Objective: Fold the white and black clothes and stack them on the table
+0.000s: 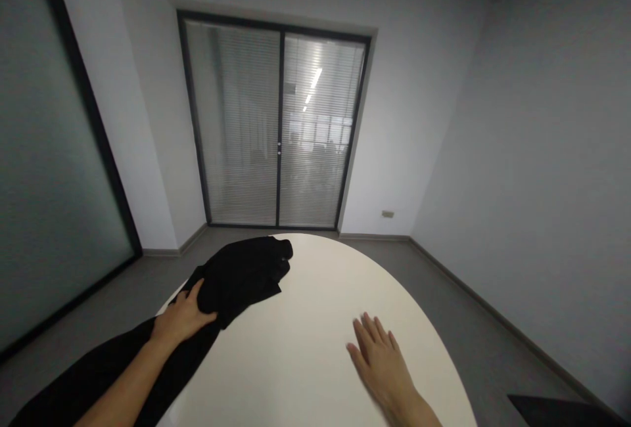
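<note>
A black garment (244, 276) lies bunched along the left side of the round white table (296, 348). Its long lower part runs down past the table's left edge toward the bottom left corner; what kind of garment it is does not show. My left hand (181, 315) is on the cloth near its middle, thumb and fingers curved around a bulge of fabric. On the table's right part, my right hand (382, 361) rests palm down with its fingers stretched out, holding nothing and well apart from the garment.
Past the table stands a glazed double door (279, 125) with blinds. A white wall (542, 151) rises on the right, with a socket (388, 214) low on the far wall. A frosted glass panel (54, 171) is at left. A dark object (566, 410) shows at bottom right.
</note>
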A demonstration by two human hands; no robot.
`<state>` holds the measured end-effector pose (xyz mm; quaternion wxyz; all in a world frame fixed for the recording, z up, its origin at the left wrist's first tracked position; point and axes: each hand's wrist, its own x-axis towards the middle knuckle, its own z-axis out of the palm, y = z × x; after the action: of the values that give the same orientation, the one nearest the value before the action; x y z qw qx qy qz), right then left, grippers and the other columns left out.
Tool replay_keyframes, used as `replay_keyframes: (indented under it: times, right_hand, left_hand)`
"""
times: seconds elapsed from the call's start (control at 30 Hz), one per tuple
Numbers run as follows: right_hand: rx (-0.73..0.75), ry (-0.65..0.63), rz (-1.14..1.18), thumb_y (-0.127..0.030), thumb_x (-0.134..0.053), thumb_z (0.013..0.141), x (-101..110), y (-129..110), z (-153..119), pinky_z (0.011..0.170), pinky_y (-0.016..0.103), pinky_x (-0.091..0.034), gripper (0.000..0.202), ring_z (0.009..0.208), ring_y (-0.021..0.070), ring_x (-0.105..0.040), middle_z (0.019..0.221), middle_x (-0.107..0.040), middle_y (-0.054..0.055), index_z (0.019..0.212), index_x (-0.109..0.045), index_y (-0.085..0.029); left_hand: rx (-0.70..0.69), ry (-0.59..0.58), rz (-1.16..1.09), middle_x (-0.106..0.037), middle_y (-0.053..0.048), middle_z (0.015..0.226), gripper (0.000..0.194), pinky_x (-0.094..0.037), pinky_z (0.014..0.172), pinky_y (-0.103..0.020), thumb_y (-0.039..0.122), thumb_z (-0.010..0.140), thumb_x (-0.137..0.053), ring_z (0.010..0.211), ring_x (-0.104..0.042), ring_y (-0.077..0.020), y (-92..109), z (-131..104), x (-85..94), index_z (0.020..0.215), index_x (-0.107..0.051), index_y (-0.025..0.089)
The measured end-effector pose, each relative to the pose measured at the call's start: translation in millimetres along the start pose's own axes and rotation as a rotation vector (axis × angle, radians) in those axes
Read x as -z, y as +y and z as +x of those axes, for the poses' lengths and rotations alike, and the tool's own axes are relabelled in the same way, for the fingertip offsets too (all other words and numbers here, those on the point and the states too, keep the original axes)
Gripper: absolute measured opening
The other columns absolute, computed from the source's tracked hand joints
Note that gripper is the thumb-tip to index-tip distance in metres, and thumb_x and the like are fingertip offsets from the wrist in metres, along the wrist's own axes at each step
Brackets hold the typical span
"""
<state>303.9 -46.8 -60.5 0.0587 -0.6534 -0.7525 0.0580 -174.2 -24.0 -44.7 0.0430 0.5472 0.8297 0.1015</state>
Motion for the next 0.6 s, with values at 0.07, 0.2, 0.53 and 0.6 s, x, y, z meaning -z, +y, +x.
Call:
replay_keyframes:
  times: [0.07,0.2,0.53,0.6]
  right_hand:
    - [-0.012,0.021,0.013,-0.061,-0.029,0.096,-5.3,8.0,0.2,0.121,0.052,-0.017,0.069,0.151,0.0309,-0.018,0.162,-0.026,0.006,0.152,-0.040,-0.021]
    - [-0.028,0.081,0.041,-0.061,-0.031,0.096,-13.4,11.8,0.7,0.121,0.051,-0.017,0.067,0.150,0.0292,-0.021,0.160,-0.031,0.006,0.149,-0.045,-0.023]
    - [-0.025,0.120,0.078,-0.060,-0.038,0.094,-16.0,13.3,2.1,0.120,0.051,-0.018,0.064,0.148,0.0295,-0.027,0.158,-0.037,0.006,0.145,-0.051,-0.024]
    - [-0.020,0.117,0.080,-0.060,-0.037,0.094,-17.2,13.3,2.0,0.121,0.051,-0.017,0.064,0.148,0.0292,-0.027,0.158,-0.036,0.005,0.146,-0.050,-0.024]
  left_hand:
    - [0.003,-0.016,-0.005,-0.052,-0.023,0.139,0.099,-0.050,0.089,-0.050,0.062,0.074,-0.060,0.115,-0.062,-0.0411,-0.9,19.5,0.0,0.156,-0.022,0.021]
    - [-0.003,-0.043,-0.018,-0.048,-0.022,0.144,0.099,-0.049,0.090,-0.052,0.063,0.074,-0.059,0.118,-0.059,-0.0428,5.7,48.4,1.5,0.156,-0.021,0.023]
    - [0.006,-0.042,0.068,-0.050,-0.027,0.139,0.107,-0.047,0.091,-0.050,0.067,0.072,-0.059,0.118,-0.059,-0.0444,28.7,56.7,-12.7,0.157,-0.018,0.018]
    - [0.019,-0.056,0.059,-0.047,-0.028,0.141,0.107,-0.047,0.090,-0.050,0.066,0.071,-0.060,0.118,-0.059,-0.0443,32.6,56.4,-12.4,0.157,-0.018,0.018]
